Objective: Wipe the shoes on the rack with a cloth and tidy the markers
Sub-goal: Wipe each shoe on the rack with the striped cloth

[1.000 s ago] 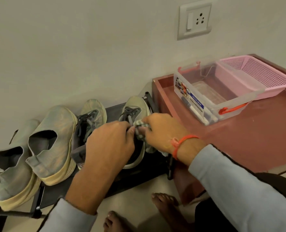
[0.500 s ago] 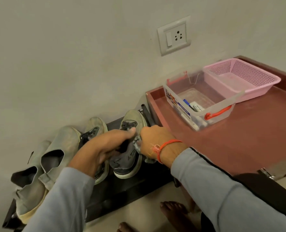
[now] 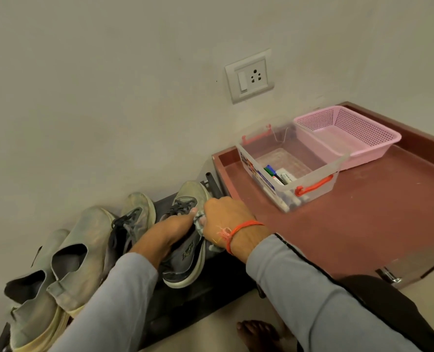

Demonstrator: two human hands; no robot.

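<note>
At the right end of the dark shoe rack (image 3: 200, 298), the left hand (image 3: 171, 231) grips the grey sneaker (image 3: 185, 252) from above, while the right hand (image 3: 227, 219) pinches a crumpled cloth (image 3: 199, 221) against the sneaker's upper. The markers (image 3: 278, 175) lie in the clear box (image 3: 312, 184) near the left edge of the red counter (image 3: 363, 224), with a pink basket (image 3: 347, 134) touching the box behind it.

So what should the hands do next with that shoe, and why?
Probably rub the cloth down the side of the grey laced shoe toward its heel. The right hand grips the cloth up by the laces, the left hand holds the shoe steady on the rack, and the side below looks not yet reached.
</note>
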